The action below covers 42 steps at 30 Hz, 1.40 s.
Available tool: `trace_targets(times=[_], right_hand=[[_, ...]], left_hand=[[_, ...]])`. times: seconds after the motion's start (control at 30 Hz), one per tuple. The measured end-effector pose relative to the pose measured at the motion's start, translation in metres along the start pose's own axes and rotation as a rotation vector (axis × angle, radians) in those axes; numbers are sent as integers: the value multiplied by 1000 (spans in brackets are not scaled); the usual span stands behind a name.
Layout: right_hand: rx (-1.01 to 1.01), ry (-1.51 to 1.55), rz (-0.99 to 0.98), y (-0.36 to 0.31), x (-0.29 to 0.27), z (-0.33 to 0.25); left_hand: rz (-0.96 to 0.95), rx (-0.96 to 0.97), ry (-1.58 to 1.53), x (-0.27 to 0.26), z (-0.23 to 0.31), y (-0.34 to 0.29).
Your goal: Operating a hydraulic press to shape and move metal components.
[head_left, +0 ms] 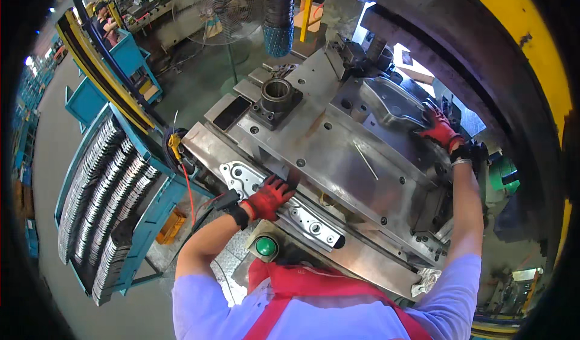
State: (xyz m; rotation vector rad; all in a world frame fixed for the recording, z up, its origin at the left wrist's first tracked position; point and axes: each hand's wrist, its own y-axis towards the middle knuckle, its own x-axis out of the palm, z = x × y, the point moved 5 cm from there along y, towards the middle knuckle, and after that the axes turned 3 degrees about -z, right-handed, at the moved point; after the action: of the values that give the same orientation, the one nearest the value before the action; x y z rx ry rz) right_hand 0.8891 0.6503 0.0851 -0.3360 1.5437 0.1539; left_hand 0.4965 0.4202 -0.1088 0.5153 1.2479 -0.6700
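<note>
My left hand (pixel 269 198), in a red glove, lies across the middle of a long silvery stamped metal part (pixel 307 220) with several holes, its fingers curled over it. That part rests along the near ledge of the press die (pixel 290 136). Farther off to the right, my right hand (pixel 441 130), also red-gloved, reaches over the die. Its thumb and fingers are round the right end of a shiny formed metal panel (pixel 391 101), which sits on the raised die block. The fingertips there are partly hidden.
A blue rack (pixel 136 256) at the left holds rows of stacked metal parts (pixel 99 177). A green push button (pixel 266 246) is close to my body. A thin rod (pixel 366 161) lies on the die plate, near a round guide bushing (pixel 277 95). A person (pixel 106 25) stands far left.
</note>
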Motion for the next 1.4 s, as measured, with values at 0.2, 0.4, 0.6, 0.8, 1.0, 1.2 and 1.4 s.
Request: trace_targets(times=[0.2, 0.4, 0.6, 0.8, 1.0, 1.2, 1.4], right_hand=[[40, -147, 135, -13, 16, 6], [166, -285, -23, -39, -8, -47], [-158, 194, 492, -195, -6, -187], [413, 716, 641, -396, 180, -189], [1351, 1225, 126, -496, 384, -196], [1150, 1216, 464, -504, 468, -174], [1091, 1249, 570, -501, 456, -176]], left_hand=[[-38, 1, 46, 0, 0, -2], [-26, 18, 71, -7, 10, -5], [426, -54, -236, -26, 46, -44], [550, -622, -562, 50, 43, -134], [294, -932, -1167, 203, 6, -170], [339, -920, -1019, 170, 20, -148], [262, -997, -1107, 138, 44, -139]])
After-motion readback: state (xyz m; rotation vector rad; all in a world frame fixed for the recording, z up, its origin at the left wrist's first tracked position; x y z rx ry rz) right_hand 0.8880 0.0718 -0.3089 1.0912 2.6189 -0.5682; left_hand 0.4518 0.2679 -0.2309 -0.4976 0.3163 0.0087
